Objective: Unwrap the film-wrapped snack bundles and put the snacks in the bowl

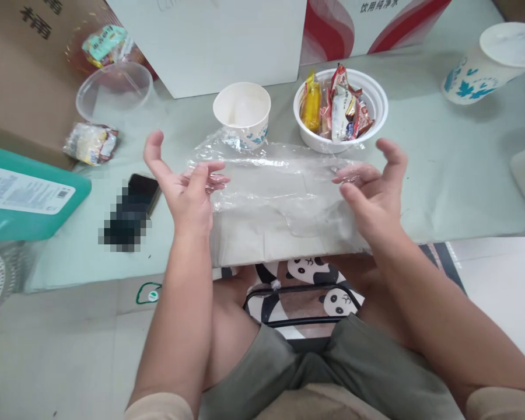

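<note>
A thin, transparent plastic film (284, 181) stretches between my two hands above the table's front edge. My left hand (192, 192) has its thumb and lower fingers closed on the left end of the film, while the index finger sticks up. On the other end my right hand (371, 192) grips in much the same way, index finger raised and curled. Just beyond the film stands a white paper cup (258, 131) with a blue leaf print; the film's far edge overlaps its lower front. Right of that, a white plastic bowl (378, 119) holds several wrapped snacks (343, 111).
On the left lie a phone (142, 204), a snack packet (91, 143), a transparent plastic bowl (114, 93) and a green jug (30, 192). White cartons (227, 41) line the back. A tilted paper cup (476, 79) is at far right. Below the table sits a panda-print stool (306, 303).
</note>
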{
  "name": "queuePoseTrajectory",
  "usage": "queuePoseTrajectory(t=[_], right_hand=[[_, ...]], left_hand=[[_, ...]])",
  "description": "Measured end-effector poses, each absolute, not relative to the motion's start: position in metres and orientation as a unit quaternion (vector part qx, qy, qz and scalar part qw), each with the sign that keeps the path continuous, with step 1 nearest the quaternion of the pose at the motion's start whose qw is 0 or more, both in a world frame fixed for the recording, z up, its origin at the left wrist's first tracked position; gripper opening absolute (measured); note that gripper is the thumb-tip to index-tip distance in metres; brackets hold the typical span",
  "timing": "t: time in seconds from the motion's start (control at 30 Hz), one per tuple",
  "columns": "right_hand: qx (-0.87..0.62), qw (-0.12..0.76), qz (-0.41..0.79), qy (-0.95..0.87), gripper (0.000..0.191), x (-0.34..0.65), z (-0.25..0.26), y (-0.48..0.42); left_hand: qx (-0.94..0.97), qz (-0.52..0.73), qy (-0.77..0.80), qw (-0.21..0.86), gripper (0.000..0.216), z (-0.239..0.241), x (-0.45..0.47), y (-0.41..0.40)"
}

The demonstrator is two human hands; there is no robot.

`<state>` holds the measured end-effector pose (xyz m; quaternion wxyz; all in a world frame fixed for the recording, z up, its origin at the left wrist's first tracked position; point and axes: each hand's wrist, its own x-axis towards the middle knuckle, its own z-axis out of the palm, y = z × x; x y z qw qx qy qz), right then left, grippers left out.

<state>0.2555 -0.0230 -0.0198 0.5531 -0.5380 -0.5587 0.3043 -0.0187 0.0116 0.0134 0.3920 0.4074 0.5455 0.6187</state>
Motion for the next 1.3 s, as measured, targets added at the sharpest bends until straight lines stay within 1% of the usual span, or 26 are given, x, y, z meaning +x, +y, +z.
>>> queuePoseTrajectory(t=[0.03,0.07,0.13,0.17,0.23,0.3,0.4,0.43,0.47,0.5,0.57,0.63,0.67,0.73,0.8,0.87,0.93,1.0,1.07,1.17,1.23,1.3], right_hand=[[-0.54,0.533,0.287,-0.585,0.05,0.256,-0.021,-0.024],[-0.547,0.52,0.269,-0.599,0.044,0.257,-0.022,-0.024],[-0.561,0.522,0.233,-0.598,0.029,0.26,-0.026,-0.022],[-0.563,0.534,0.22,-0.591,0.025,0.262,-0.029,-0.021],[-0.555,0.57,0.206,-0.57,0.023,0.267,-0.034,-0.016],[-0.541,0.595,0.228,-0.549,0.028,0.27,-0.04,-0.013],[-0.523,0.577,0.288,-0.558,0.054,0.272,-0.044,-0.012],[-0.519,0.565,0.293,-0.57,0.061,0.271,-0.044,-0.013],[-0.517,0.558,0.288,-0.581,0.062,0.271,-0.043,-0.014],[-0.519,0.558,0.273,-0.588,0.059,0.271,-0.042,-0.015],[-0.535,0.562,0.236,-0.585,0.039,0.271,-0.039,-0.016],[-0.564,0.555,0.197,-0.579,0.021,0.273,-0.035,-0.016],[-0.578,0.55,0.173,-0.578,0.016,0.273,-0.033,-0.016],[-0.598,0.541,0.112,-0.58,0.014,0.274,-0.029,-0.016],[-0.596,0.542,0.055,-0.59,0.017,0.274,-0.025,-0.017],[-0.575,0.542,0.037,-0.612,0.022,0.274,-0.022,-0.019],[-0.551,0.546,0.066,-0.628,0.029,0.273,-0.019,-0.022],[-0.546,0.551,0.131,-0.618,0.032,0.271,-0.017,-0.025],[-0.561,0.553,0.208,-0.58,0.032,0.27,-0.016,-0.026],[-0.582,0.542,0.296,-0.529,0.027,0.269,-0.015,-0.024],[-0.601,0.53,0.323,-0.503,0.022,0.271,-0.015,-0.02],[-0.634,0.516,0.319,-0.479,0.019,0.274,-0.016,-0.015]], left_hand=[[0.428,0.619,0.538,0.379,0.047,0.012,-0.02,0.011],[0.452,0.618,0.53,0.365,0.037,0.009,-0.021,0.012],[0.509,0.614,0.507,0.327,0.022,0.001,-0.026,0.015],[0.539,0.607,0.498,0.306,0.022,-0.003,-0.028,0.017],[0.586,0.578,0.497,0.275,0.031,-0.01,-0.033,0.02],[0.612,0.546,0.508,0.262,0.036,-0.015,-0.036,0.023],[0.628,0.533,0.513,0.24,0.03,-0.018,-0.038,0.024],[0.632,0.536,0.511,0.228,0.026,-0.017,-0.038,0.024],[0.637,0.539,0.508,0.213,0.022,-0.016,-0.038,0.024],[0.644,0.541,0.504,0.198,0.017,-0.016,-0.039,0.024],[0.653,0.548,0.495,0.166,0.013,-0.015,-0.04,0.024],[0.653,0.564,0.485,0.145,0.018,-0.016,-0.042,0.025],[0.649,0.576,0.477,0.14,0.021,-0.016,-0.042,0.026],[0.639,0.601,0.456,0.151,0.03,-0.018,-0.041,0.027],[0.628,0.613,0.438,0.197,0.035,-0.016,-0.038,0.027],[0.597,0.623,0.433,0.262,0.034,-0.013,-0.03,0.025],[0.546,0.641,0.43,0.327,0.032,-0.007,-0.021,0.023],[0.493,0.662,0.426,0.371,0.032,-0.003,-0.013,0.02],[0.462,0.662,0.437,0.397,0.032,-0.002,-0.009,0.019],[0.456,0.632,0.477,0.406,0.035,-0.003,-0.009,0.02],[0.458,0.621,0.503,0.389,0.037,-0.005,-0.012,0.023],[0.454,0.617,0.526,0.369,0.038,-0.008,-0.015,0.026]])
